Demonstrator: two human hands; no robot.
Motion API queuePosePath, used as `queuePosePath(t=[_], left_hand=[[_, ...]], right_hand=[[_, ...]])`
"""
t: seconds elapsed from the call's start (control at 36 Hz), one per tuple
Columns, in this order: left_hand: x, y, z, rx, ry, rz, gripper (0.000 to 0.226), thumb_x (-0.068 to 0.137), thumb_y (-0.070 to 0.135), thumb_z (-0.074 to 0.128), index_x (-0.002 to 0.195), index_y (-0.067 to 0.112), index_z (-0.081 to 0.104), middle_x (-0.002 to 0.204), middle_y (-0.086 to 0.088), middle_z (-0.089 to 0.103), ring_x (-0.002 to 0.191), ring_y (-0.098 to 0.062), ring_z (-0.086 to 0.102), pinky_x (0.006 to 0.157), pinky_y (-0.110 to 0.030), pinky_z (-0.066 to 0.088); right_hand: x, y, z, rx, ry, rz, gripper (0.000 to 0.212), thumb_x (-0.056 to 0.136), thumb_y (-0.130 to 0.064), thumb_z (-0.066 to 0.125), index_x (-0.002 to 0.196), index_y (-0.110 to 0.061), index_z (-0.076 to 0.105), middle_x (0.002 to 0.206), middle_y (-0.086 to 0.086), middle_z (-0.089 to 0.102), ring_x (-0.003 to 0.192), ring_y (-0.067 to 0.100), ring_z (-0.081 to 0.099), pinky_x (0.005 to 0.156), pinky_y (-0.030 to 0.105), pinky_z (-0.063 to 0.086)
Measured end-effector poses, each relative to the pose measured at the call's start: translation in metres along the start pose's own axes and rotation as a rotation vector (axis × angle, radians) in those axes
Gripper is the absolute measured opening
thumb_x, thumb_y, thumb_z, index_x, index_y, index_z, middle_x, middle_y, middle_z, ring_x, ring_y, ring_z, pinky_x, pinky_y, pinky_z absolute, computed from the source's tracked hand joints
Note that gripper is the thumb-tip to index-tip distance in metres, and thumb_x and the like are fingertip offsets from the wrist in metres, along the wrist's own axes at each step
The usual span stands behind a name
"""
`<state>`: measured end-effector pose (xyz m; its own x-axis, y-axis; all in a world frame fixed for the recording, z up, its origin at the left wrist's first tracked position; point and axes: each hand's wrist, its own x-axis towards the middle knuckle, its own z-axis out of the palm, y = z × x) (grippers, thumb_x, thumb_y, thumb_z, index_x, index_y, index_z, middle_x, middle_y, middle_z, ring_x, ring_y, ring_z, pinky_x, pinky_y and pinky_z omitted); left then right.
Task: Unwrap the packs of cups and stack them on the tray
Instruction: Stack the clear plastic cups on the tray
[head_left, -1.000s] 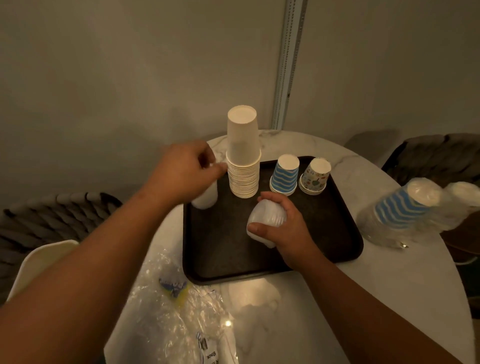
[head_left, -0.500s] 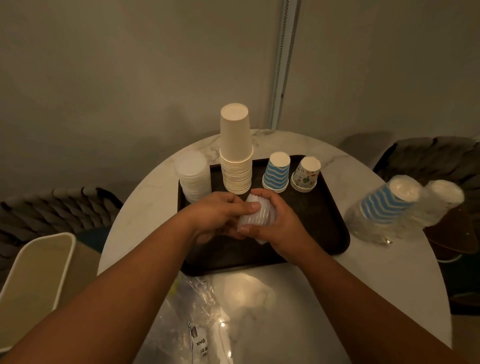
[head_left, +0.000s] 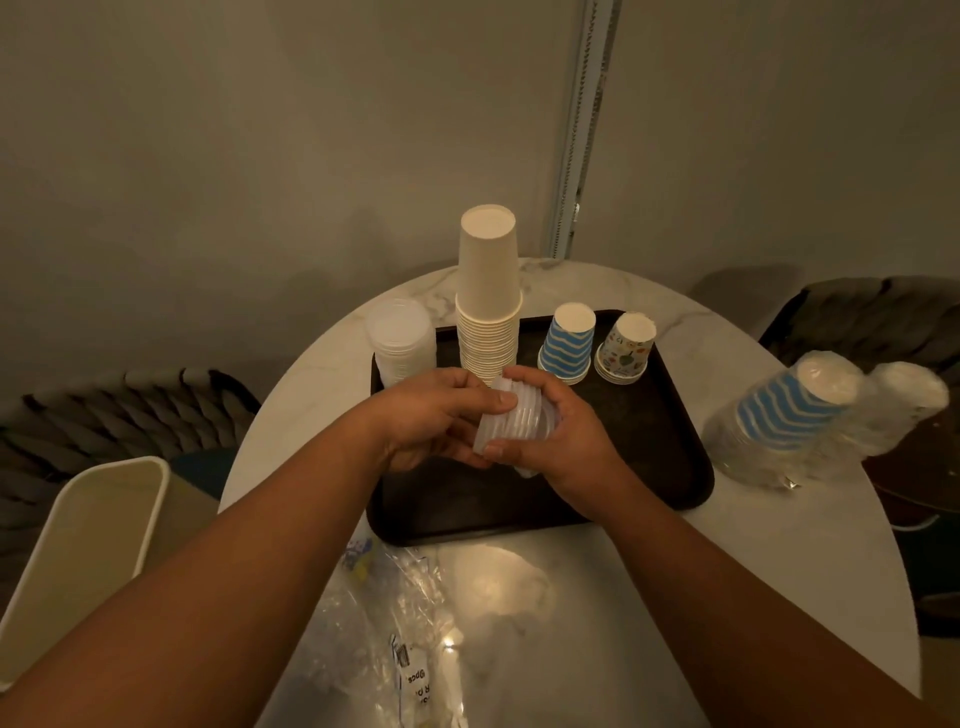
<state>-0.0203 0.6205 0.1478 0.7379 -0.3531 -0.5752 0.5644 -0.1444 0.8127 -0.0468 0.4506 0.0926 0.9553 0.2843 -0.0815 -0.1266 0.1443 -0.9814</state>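
Both hands meet over the middle of the dark tray, gripping one short nested stack of clear plastic cups that lies tilted between them: the left hand curls round its left end with the thumb across the top, and the right hand wraps its right side, fingers over the ribbed rims and thumb underneath. Far left, beside the table, stands a pale bin, with a dark woven chair behind it. On the round marble table, near the front edge, lies crumpled clear wrapping with a printed label. On the tray's back left corner stands an upside-down stack of clear plastic cups. Just to its right rises a tall stack of plain white paper cups, also upside down, the highest thing on the tray. Next comes a short stack of blue wave-striped cups, and just beside it a short stack of cups with small coloured pictures; both stand inverted along the tray's back edge. Off the tray, at the right side of the table, two packs lie on their sides in clear plastic: a wrapped pack of blue wave-striped cups and, touching it on the far side, a wrapped pack of white cups. Another dark chair stands behind them.
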Motion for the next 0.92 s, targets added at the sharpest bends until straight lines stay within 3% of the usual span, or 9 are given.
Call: queuePosePath(t=[0.11,0.25,0.39,0.67,0.92], left_hand=[[-0.003,0.000,-0.008,-0.028,-0.007,0.004,0.046,0.073,0.028,0.072,0.109,0.005,0.055,0.099,-0.017,0.072,0.085,-0.028,0.072,0.064,-0.031,0.060],[-0.005,-0.001,-0.021,-0.045,-0.001,0.008,0.067,0.075,0.032,0.073,0.128,-0.002,0.051,0.114,-0.021,0.069,0.102,-0.034,0.069,0.078,-0.038,0.060],[-0.007,0.000,-0.029,-0.034,-0.005,0.012,0.070,0.074,0.034,0.073,0.130,-0.001,0.050,0.115,-0.020,0.069,0.104,-0.034,0.069,0.083,-0.041,0.059],[-0.010,0.004,-0.030,-0.029,-0.012,0.002,0.067,0.076,0.032,0.072,0.130,-0.002,0.049,0.113,-0.020,0.069,0.101,-0.033,0.070,0.076,-0.038,0.060],[-0.010,0.007,-0.022,-0.036,-0.034,0.001,0.062,0.075,0.030,0.071,0.126,-0.001,0.052,0.110,-0.018,0.069,0.099,-0.032,0.070,0.078,-0.039,0.060]], right_hand=[[0.003,0.000,0.005,0.008,0.005,-0.029,0.070,0.065,0.007,0.080,0.121,-0.025,0.055,0.122,-0.001,0.058,0.114,0.015,0.059,0.084,0.031,0.055],[0.007,0.002,0.013,0.019,0.051,-0.051,0.065,0.059,-0.005,0.082,0.116,-0.026,0.058,0.116,-0.005,0.061,0.112,0.015,0.060,0.083,0.033,0.055],[0.012,0.000,0.017,0.008,0.017,-0.047,0.070,0.061,-0.004,0.086,0.120,-0.028,0.056,0.118,-0.005,0.060,0.114,0.017,0.059,0.085,0.033,0.055],[0.013,-0.006,0.019,0.016,-0.028,-0.042,0.068,0.066,0.006,0.080,0.120,-0.026,0.055,0.117,-0.006,0.058,0.113,0.013,0.059,0.089,0.034,0.055],[0.013,-0.007,0.011,0.011,-0.006,-0.059,0.063,0.059,-0.009,0.082,0.114,-0.029,0.058,0.117,-0.001,0.059,0.113,0.018,0.059,0.084,0.033,0.055]])
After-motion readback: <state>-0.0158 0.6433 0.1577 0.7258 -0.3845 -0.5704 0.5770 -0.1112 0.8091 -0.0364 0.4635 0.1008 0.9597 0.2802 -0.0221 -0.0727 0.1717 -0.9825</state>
